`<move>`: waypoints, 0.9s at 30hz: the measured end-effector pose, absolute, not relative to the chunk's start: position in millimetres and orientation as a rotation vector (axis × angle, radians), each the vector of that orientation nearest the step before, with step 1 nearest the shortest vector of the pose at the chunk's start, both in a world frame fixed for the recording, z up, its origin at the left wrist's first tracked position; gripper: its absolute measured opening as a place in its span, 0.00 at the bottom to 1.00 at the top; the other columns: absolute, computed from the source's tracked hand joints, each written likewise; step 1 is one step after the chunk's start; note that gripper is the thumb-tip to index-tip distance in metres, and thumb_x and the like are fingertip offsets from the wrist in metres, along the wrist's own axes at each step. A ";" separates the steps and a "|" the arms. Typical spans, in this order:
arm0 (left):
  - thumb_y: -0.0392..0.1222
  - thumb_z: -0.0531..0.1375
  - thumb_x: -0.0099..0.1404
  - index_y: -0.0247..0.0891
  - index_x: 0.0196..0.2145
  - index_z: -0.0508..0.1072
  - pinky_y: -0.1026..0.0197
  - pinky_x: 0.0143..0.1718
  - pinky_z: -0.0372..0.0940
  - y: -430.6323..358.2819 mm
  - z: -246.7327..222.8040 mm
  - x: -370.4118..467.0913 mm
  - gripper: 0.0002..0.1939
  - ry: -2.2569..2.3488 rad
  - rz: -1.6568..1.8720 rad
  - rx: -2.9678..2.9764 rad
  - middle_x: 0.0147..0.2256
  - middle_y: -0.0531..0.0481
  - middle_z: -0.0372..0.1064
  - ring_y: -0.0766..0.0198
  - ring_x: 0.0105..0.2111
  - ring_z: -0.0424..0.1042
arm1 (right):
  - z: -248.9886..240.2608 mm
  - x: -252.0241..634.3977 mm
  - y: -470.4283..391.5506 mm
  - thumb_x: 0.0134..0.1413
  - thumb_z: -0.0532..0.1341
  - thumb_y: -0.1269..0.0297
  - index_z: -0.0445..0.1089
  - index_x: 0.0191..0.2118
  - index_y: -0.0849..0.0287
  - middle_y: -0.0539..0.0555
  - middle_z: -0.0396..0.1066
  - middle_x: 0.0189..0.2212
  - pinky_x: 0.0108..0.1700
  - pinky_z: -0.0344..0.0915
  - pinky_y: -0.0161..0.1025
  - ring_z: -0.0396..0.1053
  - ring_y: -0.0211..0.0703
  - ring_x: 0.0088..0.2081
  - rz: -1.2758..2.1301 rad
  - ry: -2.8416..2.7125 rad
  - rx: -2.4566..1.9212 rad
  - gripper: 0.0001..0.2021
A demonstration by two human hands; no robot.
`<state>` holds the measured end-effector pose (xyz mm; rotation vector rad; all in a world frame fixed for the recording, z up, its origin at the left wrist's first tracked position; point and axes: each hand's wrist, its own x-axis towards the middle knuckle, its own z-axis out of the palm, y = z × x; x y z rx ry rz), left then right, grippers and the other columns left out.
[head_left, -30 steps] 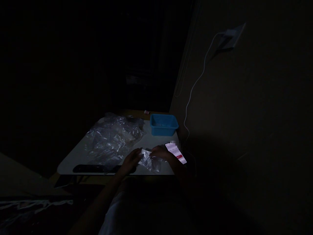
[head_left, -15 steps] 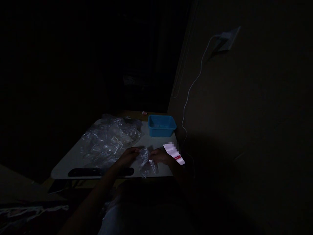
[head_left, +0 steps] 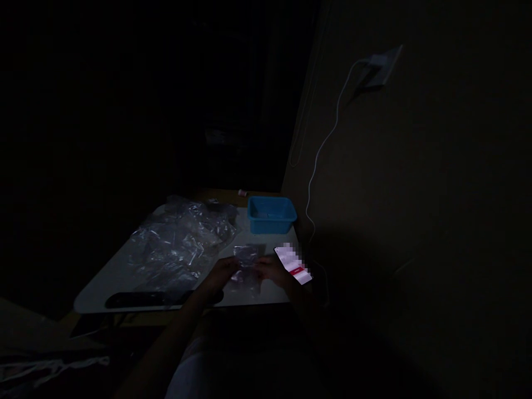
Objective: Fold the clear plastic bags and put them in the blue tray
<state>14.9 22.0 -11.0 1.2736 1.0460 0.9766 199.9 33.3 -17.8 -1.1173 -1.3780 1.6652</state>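
A small clear plastic bag [head_left: 246,256] is stretched between my two hands above the white tabletop [head_left: 100,282]. My left hand [head_left: 223,271] pinches its left edge, and my right hand [head_left: 270,268] grips the right edge with its fingers closed. The bag's top lies fairly flat, while its lower part hangs loosely toward me. To the left of my hands a large heap of crumpled clear plastic bags [head_left: 178,238] covers much of the table. A lit phone [head_left: 293,263] lies just right of my right hand. Dim light hides the finer finger detail.
Behind my hands stands a blue plastic basket [head_left: 272,224]. A small pinkish-white item [head_left: 242,193] sits beyond the table's far edge. On the right wall, a white cable [head_left: 316,160] runs down from a socket [head_left: 382,69]. A dark slot [head_left: 137,300] lines the table's front edge.
The small bag was bunched and crinkled between my hands; now it is spread flatter, with its top edge straightened. The whole view has shifted slightly.
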 end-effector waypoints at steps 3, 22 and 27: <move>0.49 0.59 0.49 0.34 0.24 0.69 0.66 0.24 0.59 24.1 -12.3 13.9 0.14 0.966 0.957 1.234 0.21 0.54 0.66 0.68 0.22 0.64 | -20.9 199.4 33.6 0.37 0.63 0.53 0.68 0.25 0.63 0.48 0.65 0.17 0.26 0.59 0.33 0.63 0.33 0.20 1.626 -1.327 -1.105 0.15; 0.44 0.55 0.47 0.34 0.22 0.72 0.63 0.24 0.60 19.6 -26.9 12.9 0.11 1.093 1.052 1.339 0.21 0.49 0.69 0.65 0.22 0.65 | -15.6 199.9 32.4 0.39 0.61 0.58 0.67 0.34 0.62 0.50 0.68 0.22 0.26 0.62 0.37 0.66 0.38 0.23 1.760 -1.049 -1.115 0.15; 0.43 0.53 0.50 0.35 0.24 0.72 0.60 0.33 0.63 12.2 -20.7 14.0 0.11 1.115 1.182 1.438 0.34 0.44 0.72 0.60 0.33 0.69 | -18.2 196.4 30.7 0.34 0.63 0.66 0.68 0.36 0.61 0.51 0.69 0.28 0.27 0.63 0.36 0.66 0.37 0.25 1.589 -1.168 -1.180 0.16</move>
